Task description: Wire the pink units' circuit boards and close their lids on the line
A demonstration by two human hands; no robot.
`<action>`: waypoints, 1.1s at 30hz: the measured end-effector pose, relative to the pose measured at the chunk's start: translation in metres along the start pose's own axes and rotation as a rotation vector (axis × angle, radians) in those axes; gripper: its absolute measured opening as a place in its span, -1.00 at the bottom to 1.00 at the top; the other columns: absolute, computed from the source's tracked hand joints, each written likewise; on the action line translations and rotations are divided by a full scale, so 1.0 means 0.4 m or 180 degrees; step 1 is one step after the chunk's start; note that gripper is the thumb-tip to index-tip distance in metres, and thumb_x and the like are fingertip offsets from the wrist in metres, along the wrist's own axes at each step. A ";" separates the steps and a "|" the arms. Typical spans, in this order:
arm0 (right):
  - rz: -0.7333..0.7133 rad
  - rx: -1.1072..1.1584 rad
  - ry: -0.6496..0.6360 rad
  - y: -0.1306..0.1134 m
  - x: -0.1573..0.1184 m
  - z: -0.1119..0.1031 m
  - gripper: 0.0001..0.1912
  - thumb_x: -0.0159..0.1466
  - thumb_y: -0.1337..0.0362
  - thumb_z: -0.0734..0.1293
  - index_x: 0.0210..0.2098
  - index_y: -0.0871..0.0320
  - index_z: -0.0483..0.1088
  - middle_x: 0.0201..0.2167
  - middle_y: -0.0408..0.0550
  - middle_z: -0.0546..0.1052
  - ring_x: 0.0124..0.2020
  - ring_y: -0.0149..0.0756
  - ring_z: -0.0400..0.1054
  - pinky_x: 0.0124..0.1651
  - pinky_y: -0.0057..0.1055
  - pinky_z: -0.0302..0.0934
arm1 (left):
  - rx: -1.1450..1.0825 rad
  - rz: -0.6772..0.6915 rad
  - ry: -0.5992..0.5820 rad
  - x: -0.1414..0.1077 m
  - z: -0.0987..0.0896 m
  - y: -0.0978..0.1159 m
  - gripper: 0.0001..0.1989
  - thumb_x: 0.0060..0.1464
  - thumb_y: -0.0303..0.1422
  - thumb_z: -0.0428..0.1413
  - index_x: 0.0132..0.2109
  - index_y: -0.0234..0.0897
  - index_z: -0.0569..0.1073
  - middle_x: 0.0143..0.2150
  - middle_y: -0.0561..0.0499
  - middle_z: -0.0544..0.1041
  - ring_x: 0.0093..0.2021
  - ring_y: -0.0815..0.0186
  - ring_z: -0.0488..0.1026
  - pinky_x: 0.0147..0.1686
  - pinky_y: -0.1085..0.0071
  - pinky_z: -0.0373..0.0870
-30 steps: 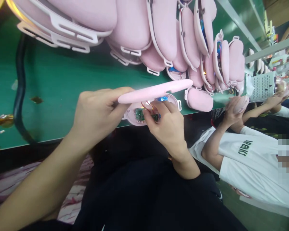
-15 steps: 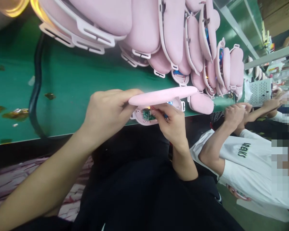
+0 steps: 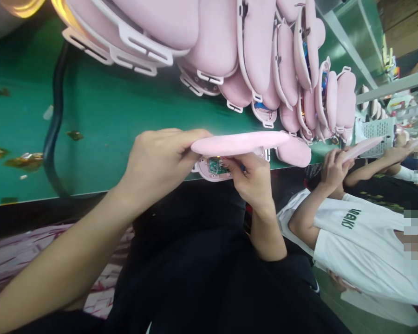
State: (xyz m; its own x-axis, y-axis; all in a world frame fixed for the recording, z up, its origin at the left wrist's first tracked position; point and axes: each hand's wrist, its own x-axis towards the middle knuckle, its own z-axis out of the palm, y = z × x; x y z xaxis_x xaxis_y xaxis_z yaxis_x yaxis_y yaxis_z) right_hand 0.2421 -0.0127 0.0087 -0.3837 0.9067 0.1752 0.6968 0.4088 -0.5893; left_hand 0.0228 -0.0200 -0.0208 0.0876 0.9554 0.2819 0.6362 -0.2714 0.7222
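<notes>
My left hand (image 3: 158, 160) is closed on the left end of a pink padded cover (image 3: 240, 143), thumb on top, holding it raised and nearly edge-on. Beneath lies the matching pink shell (image 3: 205, 174) at the table's front edge, with strap slots at its ends and a green circuit board (image 3: 215, 165) inside. My right hand (image 3: 253, 181) reaches under the cover from the right. Its thumb and fingers are pinched at the board's right side; what they hold is too small and partly hidden to tell.
Several pink shells with padded covers (image 3: 216, 37) are stacked along the back of the green table (image 3: 101, 111). A black cable (image 3: 57, 106) and scraps of amber film (image 3: 24, 161) lie at left. A co-worker in a white shirt (image 3: 341, 222) sits at right, holding a pink cover (image 3: 364, 147).
The cover in my left hand has come down slightly over the shell, hiding more of its right side. My right fingers stay at the board. The co-worker's hand now shows a pink cover raised.
</notes>
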 end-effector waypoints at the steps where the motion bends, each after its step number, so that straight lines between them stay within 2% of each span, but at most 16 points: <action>1: -0.0010 -0.0078 -0.0028 0.003 0.000 -0.001 -0.79 0.47 0.34 0.36 -0.10 0.04 0.67 -0.19 -0.10 0.75 -0.15 -0.25 0.64 -0.03 -0.31 0.54 | 0.0002 -0.0016 -0.0020 -0.001 0.001 -0.001 -0.61 0.49 -0.23 -0.02 -0.03 0.01 0.73 -0.29 0.06 0.70 -0.30 0.20 0.63 -0.34 0.25 0.33; 8: -0.0300 -0.0498 -0.0213 0.010 -0.003 -0.023 -0.76 0.47 0.37 0.34 -0.16 0.06 0.68 -0.32 -0.10 0.71 -0.28 -0.25 0.58 -0.19 -0.37 0.44 | 0.0001 0.0084 -0.0041 -0.012 0.005 -0.012 -0.60 0.52 -0.21 -0.07 0.03 0.03 0.70 -0.22 0.08 0.72 -0.20 0.18 0.67 -0.30 0.26 0.39; 13: -0.0351 -0.0480 0.0118 -0.015 -0.022 -0.005 -0.82 0.46 0.30 0.39 -0.29 0.10 0.59 -0.45 -0.13 0.61 -0.43 -0.33 0.46 -0.31 -0.42 0.37 | 0.0104 0.0218 -0.0018 -0.025 0.012 -0.013 -0.58 0.55 -0.24 -0.11 0.06 -0.05 0.67 -0.13 0.05 0.74 -0.13 0.14 0.70 -0.25 0.24 0.46; 16: -0.0155 -0.0309 0.0505 -0.029 -0.036 0.021 -0.82 0.45 0.26 0.41 -0.32 0.10 0.54 -0.42 -0.13 0.61 -0.40 -0.34 0.47 -0.31 -0.43 0.37 | 0.0181 0.0212 -0.0047 -0.028 0.011 -0.012 -0.59 0.55 -0.26 -0.12 0.08 -0.04 0.66 -0.10 0.06 0.75 -0.10 0.15 0.70 -0.24 0.24 0.48; 19: 0.0183 -0.0175 0.0616 -0.042 -0.043 0.037 -0.80 0.44 0.26 0.40 -0.35 0.10 0.50 -0.39 -0.12 0.61 -0.34 -0.32 0.50 -0.26 -0.40 0.39 | 0.0260 0.0207 -0.0019 -0.027 0.009 -0.010 -0.58 0.54 -0.28 -0.12 0.05 -0.03 0.67 -0.15 0.07 0.74 -0.13 0.15 0.70 -0.27 0.25 0.45; 23: 0.0736 0.0054 0.0325 -0.053 -0.030 0.023 -0.86 0.40 0.24 0.45 -0.31 0.10 0.55 -0.36 -0.13 0.66 -0.32 -0.31 0.55 -0.23 -0.39 0.43 | 0.0228 0.0194 0.0029 -0.025 0.009 -0.008 -0.61 0.53 -0.30 -0.07 0.03 -0.02 0.69 -0.18 0.08 0.73 -0.16 0.17 0.68 -0.29 0.27 0.41; 26: 0.0891 0.0441 -0.0025 -0.049 -0.006 -0.004 -0.95 0.38 0.32 0.46 -0.21 0.11 0.64 -0.29 -0.13 0.73 -0.29 -0.30 0.61 -0.22 -0.41 0.46 | 0.0236 0.0181 0.0094 -0.024 0.009 -0.007 -0.63 0.53 -0.29 -0.04 0.03 0.02 0.69 -0.20 0.11 0.72 -0.19 0.21 0.66 -0.32 0.30 0.36; 29: 0.0721 0.0517 -0.0326 -0.032 0.018 -0.033 -0.87 0.39 0.39 0.45 -0.15 0.09 0.69 -0.22 -0.14 0.76 -0.22 -0.29 0.65 -0.16 -0.40 0.49 | 0.0304 0.0297 0.0199 -0.024 0.008 -0.008 -0.64 0.54 -0.30 -0.02 0.02 -0.06 0.70 -0.24 0.08 0.71 -0.23 0.22 0.65 -0.37 0.31 0.28; 33: -0.0203 -0.0120 -0.0387 0.001 0.032 -0.053 -0.88 0.41 0.36 0.46 -0.20 0.09 0.70 -0.34 -0.15 0.73 -0.31 -0.29 0.62 -0.22 -0.39 0.45 | 0.0232 0.0413 0.0312 -0.027 0.010 -0.013 -0.67 0.53 -0.30 0.02 -0.01 -0.15 0.71 -0.22 0.04 0.73 -0.26 0.20 0.66 -0.37 0.33 0.32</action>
State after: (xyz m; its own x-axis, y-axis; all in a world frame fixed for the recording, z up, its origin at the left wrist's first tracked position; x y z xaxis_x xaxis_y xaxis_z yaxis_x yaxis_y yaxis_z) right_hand 0.2505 0.0014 0.0275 -0.4969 0.8604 0.1133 0.6901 0.4710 -0.5495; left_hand 0.0217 -0.0285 -0.0302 0.0996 0.8960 0.4327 0.6785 -0.3792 0.6291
